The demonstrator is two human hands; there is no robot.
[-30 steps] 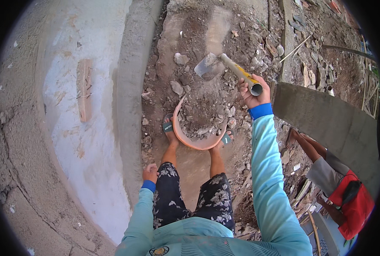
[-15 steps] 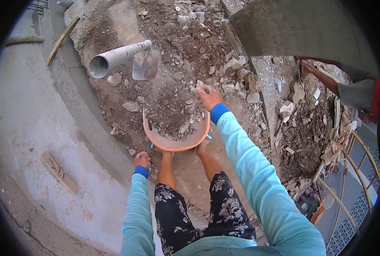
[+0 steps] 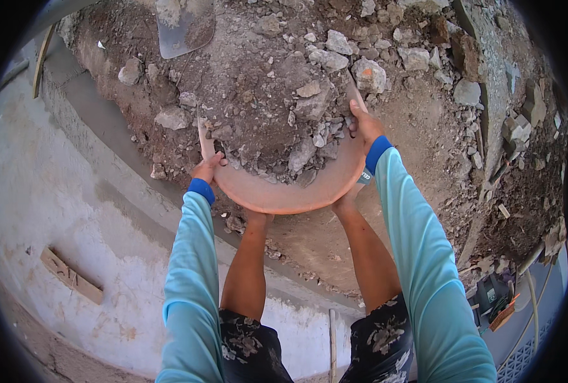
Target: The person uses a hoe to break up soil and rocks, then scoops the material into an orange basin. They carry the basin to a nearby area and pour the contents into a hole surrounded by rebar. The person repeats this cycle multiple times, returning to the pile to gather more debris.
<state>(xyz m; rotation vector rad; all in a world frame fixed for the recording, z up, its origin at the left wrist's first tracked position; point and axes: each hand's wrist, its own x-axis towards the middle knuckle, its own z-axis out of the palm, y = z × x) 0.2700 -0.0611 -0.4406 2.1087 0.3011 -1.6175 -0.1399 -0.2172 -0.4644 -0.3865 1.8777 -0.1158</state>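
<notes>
A salmon-orange plastic scoop basket [image 3: 274, 196] lies low in front of my feet, its open side turned away from me. Broken concrete and soil [image 3: 302, 153] fill it. My left hand [image 3: 208, 168] is closed on the left side of its rim, thumb over the edge. On the right side, my right hand [image 3: 366, 127] grips the rim by the handle slot. Both arms reach down outside my bare legs. Part of the fingers of each hand is hidden behind the basket wall.
A shovel blade [image 3: 185, 32] rests on the rubble heap beyond. Concrete chunks [image 3: 369, 75] surround the basket's far side. On the left, a piece of wood [image 3: 72, 276] lies on the concrete floor [image 3: 118, 255]. A power tool [image 3: 491, 293] sits at the lower right.
Both hands have come onto the basket rim; the right was over the rubble and the left beside my leg. The view has moved closer. The grey pipe and the other person have left view.
</notes>
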